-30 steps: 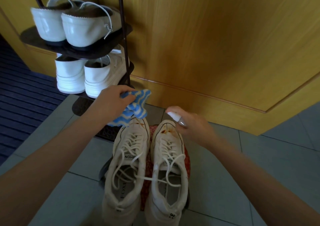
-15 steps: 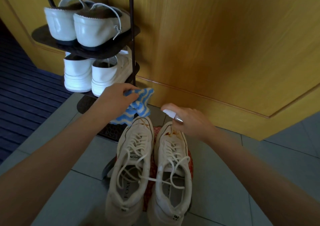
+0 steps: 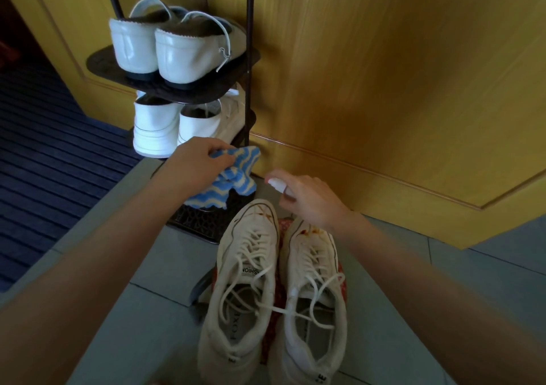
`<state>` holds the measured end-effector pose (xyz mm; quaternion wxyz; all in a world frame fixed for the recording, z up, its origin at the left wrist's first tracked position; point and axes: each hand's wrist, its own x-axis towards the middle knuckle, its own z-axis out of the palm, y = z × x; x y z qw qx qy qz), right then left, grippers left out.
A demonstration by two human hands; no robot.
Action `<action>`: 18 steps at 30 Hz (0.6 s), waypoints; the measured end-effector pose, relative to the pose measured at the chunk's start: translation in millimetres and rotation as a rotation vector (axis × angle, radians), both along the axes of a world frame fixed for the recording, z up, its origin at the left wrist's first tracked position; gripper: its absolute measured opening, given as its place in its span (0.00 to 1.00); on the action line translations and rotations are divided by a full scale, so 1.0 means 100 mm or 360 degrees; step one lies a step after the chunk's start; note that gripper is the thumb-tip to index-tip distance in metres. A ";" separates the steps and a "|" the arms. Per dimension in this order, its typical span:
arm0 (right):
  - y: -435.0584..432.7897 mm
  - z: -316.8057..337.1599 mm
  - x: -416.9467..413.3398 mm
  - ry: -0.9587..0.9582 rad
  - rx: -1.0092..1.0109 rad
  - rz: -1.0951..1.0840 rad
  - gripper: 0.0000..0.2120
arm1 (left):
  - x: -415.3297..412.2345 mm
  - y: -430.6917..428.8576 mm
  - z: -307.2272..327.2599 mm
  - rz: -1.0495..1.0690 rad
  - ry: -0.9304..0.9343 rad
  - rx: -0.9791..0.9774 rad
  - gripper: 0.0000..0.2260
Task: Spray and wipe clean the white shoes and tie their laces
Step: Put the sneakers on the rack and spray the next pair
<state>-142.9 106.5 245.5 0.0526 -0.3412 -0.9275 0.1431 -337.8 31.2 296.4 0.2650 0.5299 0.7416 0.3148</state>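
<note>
clutching blue-and-cream striped cloth (image 3: 227,180) in left hand (image 3: 195,163), in the air in front of shoe rack (image 3: 97,65). gripping small white spray bottle (image 3: 276,184) in curled right hand (image 3: 310,200), just over stained toes. white shoes (image 3: 221,337) side by side on red mat (image 3: 279,305), tiled floor (image 3: 165,266); laces (image 3: 254,254) loose, untied.

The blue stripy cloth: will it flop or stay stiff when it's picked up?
Probably floppy: the blue stripy cloth droops in folds below the left hand that pinches it. It is likely light too, since that one pinch holds it all up. It looks fluffy, so it should not slip easily.
</note>
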 end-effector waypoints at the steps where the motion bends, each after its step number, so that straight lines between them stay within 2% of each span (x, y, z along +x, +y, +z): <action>1: 0.00 -0.01 -0.01 0.0017 -0.0003 -0.0004 0.21 | 0.00 0.00 0.00 0.0000 -0.0011 0.0009 0.11; 4: -0.03 0.01 -0.06 0.0028 -0.0019 0.0108 0.23 | 0.00 0.00 -0.01 0.0013 -0.0017 0.0020 0.11; 10: -0.06 0.05 -0.18 -0.0103 0.0001 0.0253 0.20 | -0.07 -0.01 -0.03 0.0112 -0.0015 0.0040 0.12; 15: -0.01 0.05 -0.16 0.0115 -0.0123 0.0128 0.20 | -0.12 -0.03 -0.07 0.0089 -0.0006 -0.0053 0.12; 18: -0.03 0.07 -0.18 0.0104 -0.0163 0.0170 0.22 | -0.22 -0.06 -0.10 0.0115 -0.0005 -0.0133 0.11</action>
